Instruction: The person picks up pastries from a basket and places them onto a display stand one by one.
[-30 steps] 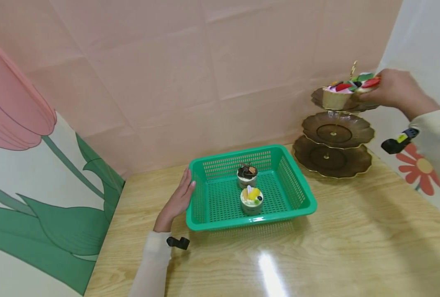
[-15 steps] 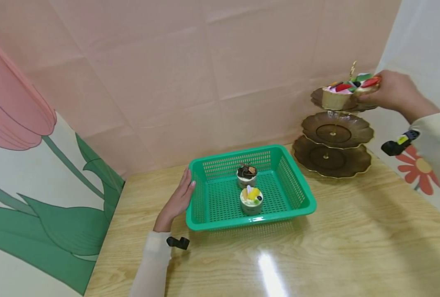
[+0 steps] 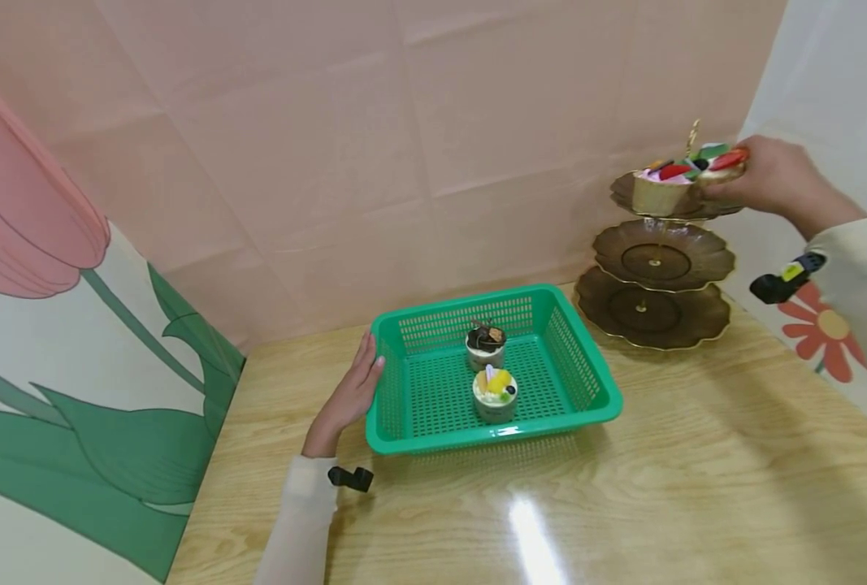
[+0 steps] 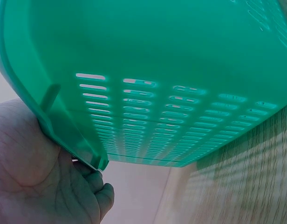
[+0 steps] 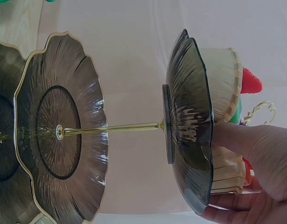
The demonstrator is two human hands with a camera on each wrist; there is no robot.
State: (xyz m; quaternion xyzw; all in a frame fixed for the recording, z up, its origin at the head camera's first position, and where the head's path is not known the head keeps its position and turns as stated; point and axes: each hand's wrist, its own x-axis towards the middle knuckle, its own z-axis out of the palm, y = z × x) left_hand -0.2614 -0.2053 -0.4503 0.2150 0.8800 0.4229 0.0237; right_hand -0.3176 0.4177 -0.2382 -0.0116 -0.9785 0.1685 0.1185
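Note:
In the head view my right hand (image 3: 773, 175) is at the top tier of a brown three-tier cake stand (image 3: 656, 252). Thumb and fingers grip a small fruit tart (image 5: 227, 170) in a pleated case, with red fruit on top, low over the plate. Right beside it on that tier stands a cupcake (image 3: 660, 195) with pink cream and fruit, in a pale cup. My left hand (image 3: 348, 390) lies against the left rim of a green plastic basket (image 3: 492, 439), fingers stretched along its outside. The left wrist view shows the palm at the basket's rim.
Inside the basket are a chocolate-topped dessert cup (image 3: 486, 345) and a fruit-topped cup (image 3: 495, 394). The stand's middle tier (image 3: 667, 256) and bottom tier (image 3: 656, 313) bear nothing. A pink wall covering (image 3: 404, 162) rises behind the wooden table (image 3: 660, 487).
Almost nothing moves: the right hand stays at the top tier with the tart, and the left hand stays at the basket rim. The whole head view shifts very slightly.

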